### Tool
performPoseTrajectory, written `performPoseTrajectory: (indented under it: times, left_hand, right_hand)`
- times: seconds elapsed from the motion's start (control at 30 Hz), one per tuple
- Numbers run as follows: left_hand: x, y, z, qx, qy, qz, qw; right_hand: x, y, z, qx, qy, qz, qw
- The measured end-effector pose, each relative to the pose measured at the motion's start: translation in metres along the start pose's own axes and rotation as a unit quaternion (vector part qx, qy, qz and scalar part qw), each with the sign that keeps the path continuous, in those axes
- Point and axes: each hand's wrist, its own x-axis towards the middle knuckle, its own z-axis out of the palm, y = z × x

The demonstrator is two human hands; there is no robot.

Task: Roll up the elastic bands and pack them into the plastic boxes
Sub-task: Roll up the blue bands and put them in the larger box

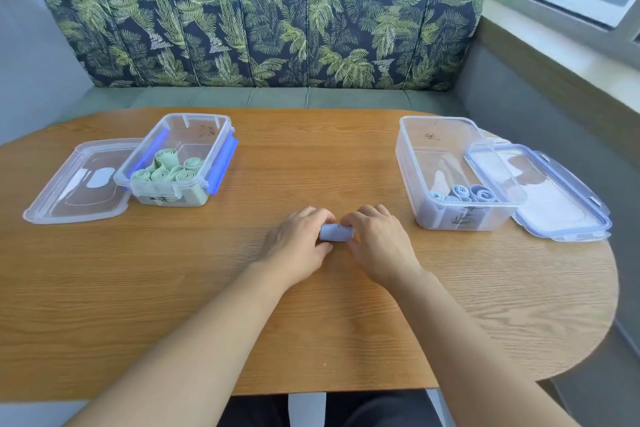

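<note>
- At the far left of the worktop, a clear lid is lying flat, tucked against the left plastic box.
- Green rolled bands are being kept in that left plastic box, several of them standing on end and packed close together.
- Near the middle of the worktop, a blue elastic band is being held as a tight roll lying on its side, resting on or just above the wood; which cannot be told.
- The left hand is being closed around the roll's left end, its fingers curled over the top and the thumb pressed beneath.
- The right hand is being curled likewise around the right end, so both hands are gripping the one roll.
- To the right, blue rolled bands are being stored in the right plastic box, with free room left behind them.
- A second lid is leaning against that box's right rim.
- The likely risk is that the roll springs loose when one hand is released for the carry, since elastic tends to unwind once the pressure is eased.
- A further risk is that the leaning lid is knocked off by a hand reaching across.
</note>
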Motion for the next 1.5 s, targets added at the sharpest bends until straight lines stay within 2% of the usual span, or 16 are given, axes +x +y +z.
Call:
performPoseTrajectory:
  times: [0.4, 0.63, 0.8, 0.9, 0.97, 1.07, 1.17, 1.23, 1.27, 1.37, 1.5]
  left_hand:
    - [0.005, 0.004, 0.003, 0.009, -0.001, 0.0, 1.0]
    - [-0.007, 0.001, 0.003, 0.026, -0.011, 0.032, 0.999]
    - [-0.023, -0.001, -0.002, -0.007, -0.018, 0.046, 0.999]
    - [-0.029, 0.0, -0.007, -0.107, -0.026, 0.056, 0.992]
    - [-0.031, 0.006, -0.012, -0.22, -0.061, 0.041, 0.973]
    - [-0.033, 0.023, -0.024, -0.372, -0.138, 0.022, 0.918]
    - [-0.031, 0.04, -0.035, -0.489, -0.197, -0.002, 0.85]
    - [-0.029, 0.051, -0.042, -0.513, -0.214, -0.006, 0.831]
    - [-0.028, 0.056, -0.044, -0.494, -0.207, 0.005, 0.844]
    - [-0.023, 0.068, -0.044, -0.371, -0.139, 0.081, 0.915]
    - [-0.02, 0.076, -0.035, -0.29, -0.105, 0.106, 0.945]
  right_hand:
    - [0.005, 0.001, -0.004, 0.007, -0.043, 0.002, 0.999]
    - [-0.004, -0.003, -0.009, 0.016, -0.069, -0.003, 0.998]
    - [-0.018, -0.007, -0.019, 0.178, -0.051, 0.051, 0.981]
    - [-0.03, -0.007, -0.034, 0.292, -0.029, 0.069, 0.954]
    - [-0.038, -0.005, -0.048, 0.37, -0.036, 0.068, 0.926]
    - [-0.045, 0.002, -0.07, 0.445, -0.053, 0.056, 0.892]
    - [-0.047, 0.009, -0.092, 0.461, -0.064, 0.054, 0.884]
    - [-0.047, 0.012, -0.104, 0.449, -0.066, 0.057, 0.889]
    - [-0.046, 0.014, -0.109, 0.439, -0.068, 0.059, 0.894]
    - [-0.046, 0.019, -0.121, 0.407, -0.067, 0.064, 0.909]
    - [-0.052, 0.027, -0.131, 0.396, -0.075, 0.071, 0.913]
